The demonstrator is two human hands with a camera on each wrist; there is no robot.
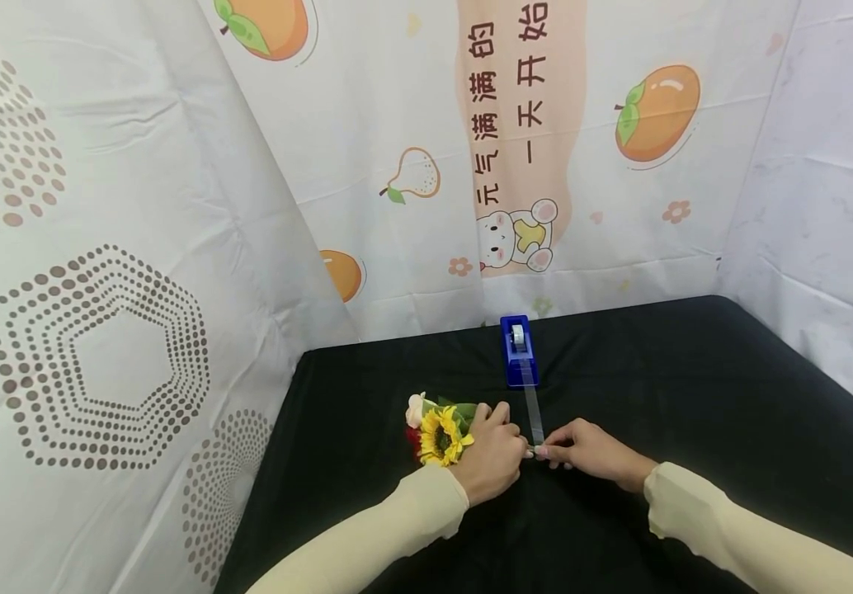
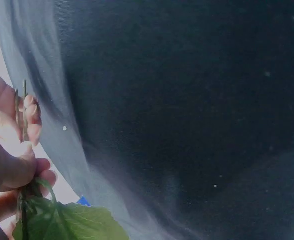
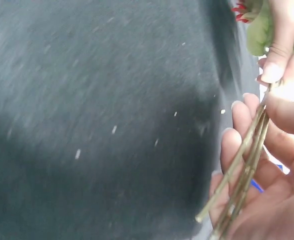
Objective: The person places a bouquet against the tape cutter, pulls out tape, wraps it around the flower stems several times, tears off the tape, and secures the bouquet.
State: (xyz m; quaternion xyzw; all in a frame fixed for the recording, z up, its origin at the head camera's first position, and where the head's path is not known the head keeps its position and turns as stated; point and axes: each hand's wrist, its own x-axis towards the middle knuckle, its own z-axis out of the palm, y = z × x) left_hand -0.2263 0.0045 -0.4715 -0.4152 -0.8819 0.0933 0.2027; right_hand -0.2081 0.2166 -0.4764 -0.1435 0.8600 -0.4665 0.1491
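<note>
My left hand [image 1: 492, 452] grips a small bouquet by its stems, the blooms pointing left. It has a sunflower [image 1: 441, 437], a pale rose [image 1: 416, 410], a red flower [image 1: 415, 441] and a green leaf [image 2: 82, 222]. Close beside it, my right hand [image 1: 590, 450] pinches where a strip of clear tape [image 1: 534, 412] meets the stems. That strip runs taut from a blue tape dispenser [image 1: 510, 363]. In the right wrist view, the bare stem ends [image 3: 247, 172] lie across the right hand's fingers [image 3: 230, 145].
A black cloth [image 1: 694, 396] covers the table, with a few tiny pale specks on it. Behind hangs a white curtain [image 1: 367, 107] printed with fruit, and another patterned curtain [image 1: 122, 355] stands at the left. The dispenser sits near the table's back edge.
</note>
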